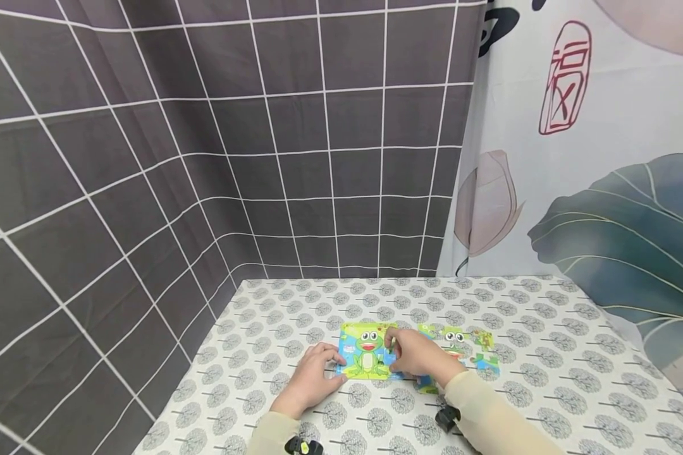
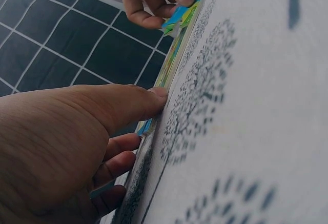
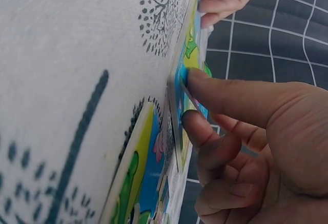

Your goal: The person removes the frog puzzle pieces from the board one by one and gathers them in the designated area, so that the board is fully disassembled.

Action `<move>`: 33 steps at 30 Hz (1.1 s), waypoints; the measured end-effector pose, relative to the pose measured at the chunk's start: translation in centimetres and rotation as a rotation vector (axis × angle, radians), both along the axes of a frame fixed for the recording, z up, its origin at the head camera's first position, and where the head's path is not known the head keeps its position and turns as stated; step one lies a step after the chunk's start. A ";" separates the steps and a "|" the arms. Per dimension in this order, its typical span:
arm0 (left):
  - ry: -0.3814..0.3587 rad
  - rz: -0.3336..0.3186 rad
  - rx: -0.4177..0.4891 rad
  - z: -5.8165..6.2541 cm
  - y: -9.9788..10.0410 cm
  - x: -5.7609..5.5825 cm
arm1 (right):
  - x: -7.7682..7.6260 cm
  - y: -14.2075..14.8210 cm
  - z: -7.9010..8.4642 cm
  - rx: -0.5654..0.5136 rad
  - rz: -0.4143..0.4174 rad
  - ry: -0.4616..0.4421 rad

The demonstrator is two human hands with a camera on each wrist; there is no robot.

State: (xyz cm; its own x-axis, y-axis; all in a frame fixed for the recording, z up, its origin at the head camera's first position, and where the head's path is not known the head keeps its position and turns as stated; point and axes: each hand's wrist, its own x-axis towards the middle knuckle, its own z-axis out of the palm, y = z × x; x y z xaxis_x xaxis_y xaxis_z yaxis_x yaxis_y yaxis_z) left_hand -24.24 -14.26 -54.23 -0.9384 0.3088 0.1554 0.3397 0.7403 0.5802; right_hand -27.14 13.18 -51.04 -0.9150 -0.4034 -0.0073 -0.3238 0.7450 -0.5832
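A frog picture puzzle (image 1: 367, 363) in green, yellow and blue lies flat on the cloth. My left hand (image 1: 313, 379) rests at its left side, thumb on the near edge and fingertips touching the left border. Over the puzzle's right part, my right hand (image 1: 417, 354) pinches a small puzzle piece (image 3: 192, 99) between thumb and index finger. In the right wrist view this piece is tilted against the board's surface. The left wrist view shows blue and green-yellow on the piece (image 2: 185, 15); its full outline is hidden by the fingers.
Right of the puzzle lie several more puzzle pieces, among them one with frog eyes (image 1: 454, 337) and a blue-green one (image 1: 487, 364). Another piece (image 1: 427, 387) lies near the right wrist. A tree-print cloth (image 1: 375, 420) covers the table; a dark checked curtain (image 1: 296, 158) hangs behind it.
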 end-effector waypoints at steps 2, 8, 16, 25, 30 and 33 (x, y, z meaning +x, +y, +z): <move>-0.001 0.002 0.002 -0.1 0.0 0.0 | 0.0 0.0 -0.1 -0.009 -0.006 0.002; 0.004 -0.001 0.009 -0.2 -0.2 -0.1 | -0.2 0.3 -0.4 -0.046 -0.043 -0.032; 0.007 -0.002 0.016 -0.4 -0.3 -0.2 | -0.2 0.8 -0.7 -0.120 -0.024 -0.036; 0.001 -0.005 0.026 -0.4 -0.2 0.0 | 0.1 1.4 -0.4 -0.213 -0.001 -0.067; 0.005 -0.001 0.024 -0.4 -0.1 0.0 | 0.6 1.8 0.2 -0.228 0.007 -0.050; 0.002 0.003 0.026 -0.4 -0.2 0.0 | 1.0 2.2 0.4 -0.229 0.009 -0.039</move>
State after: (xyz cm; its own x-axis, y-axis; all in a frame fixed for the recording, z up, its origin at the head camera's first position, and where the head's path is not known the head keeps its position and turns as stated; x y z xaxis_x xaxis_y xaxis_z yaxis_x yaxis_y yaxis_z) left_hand -24.27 -14.42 -54.68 -0.9389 0.3020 0.1652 0.3388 0.7262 0.5982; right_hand -26.14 15.38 -50.60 -0.9121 -0.4069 0.0499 -0.3038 0.5889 -0.7489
